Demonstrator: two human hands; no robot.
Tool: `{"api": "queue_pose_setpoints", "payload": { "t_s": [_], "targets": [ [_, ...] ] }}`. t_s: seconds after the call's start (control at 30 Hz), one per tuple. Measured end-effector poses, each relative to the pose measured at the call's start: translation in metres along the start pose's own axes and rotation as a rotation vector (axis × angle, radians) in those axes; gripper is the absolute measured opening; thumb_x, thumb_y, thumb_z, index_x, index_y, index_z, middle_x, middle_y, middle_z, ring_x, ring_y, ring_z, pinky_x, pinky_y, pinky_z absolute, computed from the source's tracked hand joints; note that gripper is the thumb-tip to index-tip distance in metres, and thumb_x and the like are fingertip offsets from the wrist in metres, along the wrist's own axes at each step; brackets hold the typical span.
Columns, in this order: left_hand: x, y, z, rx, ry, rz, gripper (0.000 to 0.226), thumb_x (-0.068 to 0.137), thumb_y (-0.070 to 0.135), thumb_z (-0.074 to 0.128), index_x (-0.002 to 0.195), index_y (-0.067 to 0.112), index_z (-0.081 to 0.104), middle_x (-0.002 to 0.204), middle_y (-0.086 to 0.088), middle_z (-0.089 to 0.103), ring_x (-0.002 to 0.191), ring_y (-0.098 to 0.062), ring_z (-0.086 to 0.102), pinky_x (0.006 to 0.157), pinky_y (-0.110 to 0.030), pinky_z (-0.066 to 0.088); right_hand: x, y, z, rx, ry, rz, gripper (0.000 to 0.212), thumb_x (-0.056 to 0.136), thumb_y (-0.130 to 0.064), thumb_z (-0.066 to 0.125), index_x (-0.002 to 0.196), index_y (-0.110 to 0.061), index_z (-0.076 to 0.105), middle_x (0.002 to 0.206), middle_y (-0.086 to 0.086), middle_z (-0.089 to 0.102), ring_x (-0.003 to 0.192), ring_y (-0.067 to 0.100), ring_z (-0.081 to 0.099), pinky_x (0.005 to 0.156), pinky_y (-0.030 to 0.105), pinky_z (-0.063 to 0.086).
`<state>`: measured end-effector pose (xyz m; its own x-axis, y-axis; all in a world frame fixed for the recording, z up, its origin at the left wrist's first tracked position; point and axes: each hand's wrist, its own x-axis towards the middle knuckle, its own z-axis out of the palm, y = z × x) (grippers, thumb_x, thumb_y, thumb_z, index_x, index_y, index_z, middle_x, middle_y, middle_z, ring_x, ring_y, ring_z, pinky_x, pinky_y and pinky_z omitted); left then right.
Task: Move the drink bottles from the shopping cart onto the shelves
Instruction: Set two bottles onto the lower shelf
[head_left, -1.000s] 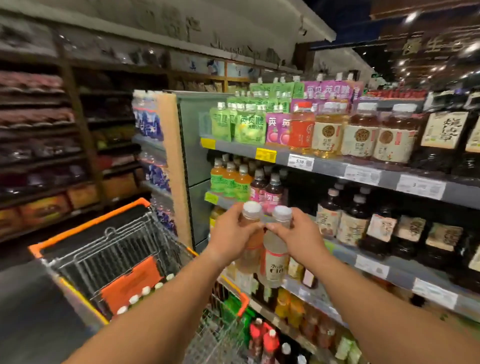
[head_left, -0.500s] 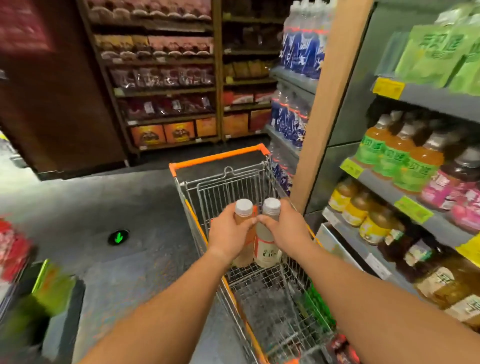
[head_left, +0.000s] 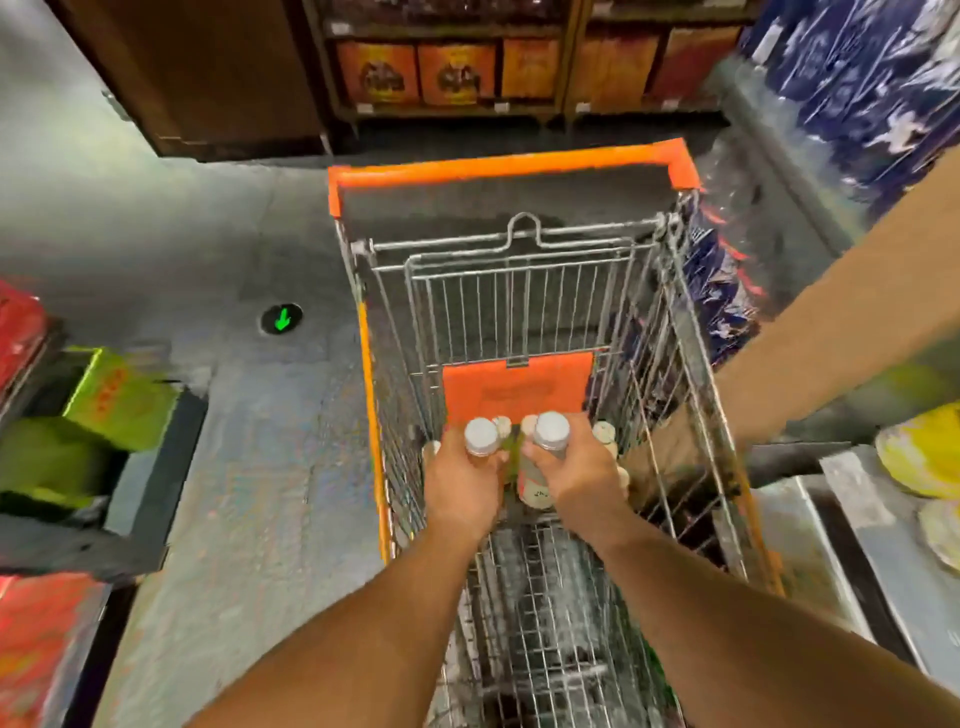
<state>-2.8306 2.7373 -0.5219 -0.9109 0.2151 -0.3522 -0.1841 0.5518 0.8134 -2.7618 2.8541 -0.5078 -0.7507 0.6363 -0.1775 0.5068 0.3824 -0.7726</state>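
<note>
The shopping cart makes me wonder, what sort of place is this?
Most likely a supermarket aisle. A wire shopping cart with an orange rim stands on the floor, shelves of boxed goods line the far wall, and packs of blue-labelled bottles are stacked on the right.

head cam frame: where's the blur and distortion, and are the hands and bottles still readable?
Head view: heavy smear at the edges, the green boxes at left and yellow items at right are streaky; wide-angle bends the cart rim and floor. Centre is sharper: left hand and right hand each grip a capped bottle; label text unreadable. Lighting dim, no strong glare.
</note>
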Motion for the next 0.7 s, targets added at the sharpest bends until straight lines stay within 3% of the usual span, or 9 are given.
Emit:
{"api": "queue_pose_setpoints", "payload": {
  "t_s": [0.07,0.1,0.17,0.23,0.33,0.47,0.7],
  "targets": [
    [0.025,-0.022,0.025,0.038,0.017,-0.051,0.036,0.084,0.02,0.072,0.115,0.015,0.057,0.109,-0.005,0.066,0.105,-0.03,0.061,0.089,-0.039,0.049,0.023,0.031,0.025,-0.024,-0.03,0.012,0.033,0.088,-0.027,0.07,0.112,-0.011,0.054,0.095,0.008,0.065,0.089,0.029,0.06,0.078,0.035,0.047],
    [0.035,-0.034,0.036,0.068,0.025,-0.08,0.037,0.084,0.023,0.07,0.117,0.018,0.055,0.105,-0.001,0.065,0.102,-0.029,0.062,0.085,-0.035,0.049,0.034,0.044,0.037,-0.041,-0.06,0.023,0.033,0.088,-0.026,0.068,0.113,-0.011,0.053,0.097,0.009,0.064,0.089,0.031,0.06,0.073,0.036,0.046],
    [0.054,-0.053,0.056,0.119,0.033,-0.118,0.038,0.085,0.027,0.067,0.12,0.023,0.052,0.095,0.005,0.06,0.093,-0.026,0.062,0.078,-0.03,0.045,0.055,0.069,0.06,-0.032,-0.089,0.093,0.032,0.087,-0.028,0.067,0.113,-0.015,0.052,0.092,0.0,0.061,0.086,0.025,0.061,0.059,0.026,0.04],
    [0.069,-0.07,0.076,0.146,-0.001,-0.119,0.04,0.086,0.026,0.068,0.123,0.023,0.052,0.098,0.002,0.065,0.092,-0.026,0.063,0.081,-0.033,0.05,0.071,0.094,0.078,-0.031,-0.1,0.153,0.036,0.086,-0.028,0.068,0.117,-0.016,0.053,0.091,-0.005,0.059,0.081,0.017,0.058,0.059,0.021,0.037],
    [0.085,-0.088,0.1,0.172,-0.073,-0.119,0.039,0.089,0.026,0.066,0.124,0.022,0.05,0.108,-0.003,0.069,0.098,-0.029,0.066,0.085,-0.037,0.053,0.085,0.124,0.095,-0.069,-0.129,0.179,0.038,0.086,-0.024,0.07,0.119,-0.014,0.054,0.096,-0.003,0.058,0.084,0.017,0.056,0.07,0.025,0.038],
    [0.1,-0.099,0.12,0.217,-0.093,-0.111,0.032,0.092,0.026,0.064,0.121,0.019,0.054,0.113,-0.007,0.069,0.104,-0.031,0.064,0.089,-0.04,0.051,0.093,0.148,0.104,-0.107,-0.099,0.195,0.033,0.087,-0.027,0.067,0.115,-0.015,0.054,0.089,-0.005,0.056,0.075,0.013,0.052,0.058,0.021,0.034],
    [0.118,-0.11,0.119,0.148,-0.11,-0.143,0.029,0.087,0.022,0.066,0.115,0.02,0.056,0.104,-0.01,0.071,0.096,-0.034,0.065,0.086,-0.045,0.053,0.112,0.146,0.118,-0.138,-0.097,0.21,0.03,0.087,-0.021,0.063,0.115,-0.012,0.054,0.096,0.003,0.059,0.08,0.02,0.053,0.068,0.028,0.04]
  ]
}}
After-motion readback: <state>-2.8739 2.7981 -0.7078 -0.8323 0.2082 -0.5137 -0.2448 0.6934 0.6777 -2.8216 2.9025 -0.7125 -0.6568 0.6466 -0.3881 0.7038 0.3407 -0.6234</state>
